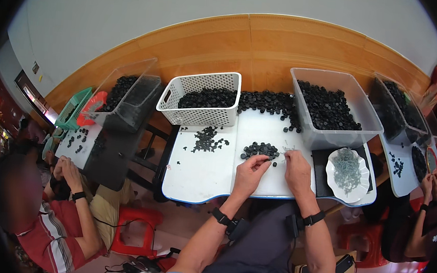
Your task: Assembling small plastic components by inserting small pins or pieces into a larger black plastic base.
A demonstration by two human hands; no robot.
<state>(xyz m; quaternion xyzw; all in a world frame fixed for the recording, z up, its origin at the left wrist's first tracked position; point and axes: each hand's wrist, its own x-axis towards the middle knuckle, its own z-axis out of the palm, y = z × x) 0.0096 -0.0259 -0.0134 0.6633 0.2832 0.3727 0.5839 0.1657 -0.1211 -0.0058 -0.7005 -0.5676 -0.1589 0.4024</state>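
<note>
My left hand (251,174) is closed in a pinch at the near edge of a small pile of black round caps (259,149). What its fingertips hold is too small to make out. Just to the right, my right hand (298,169) is closed too, thumb and fingers together beside a few thin clear pieces (288,145) on the white tabletop (200,173); anything in its grip is hidden. One loose black cap (275,164) lies between my hands. A white scalloped plate (331,182) on the right holds a heap of thin clear pieces (349,170).
Behind stand a white perforated basket (197,118) and a clear plastic bin (333,139), both holding black caps. More caps (267,101) lie between them. Small black pieces (207,139) are scattered at left. People work at neighbouring tables on both sides, near red stools (138,215).
</note>
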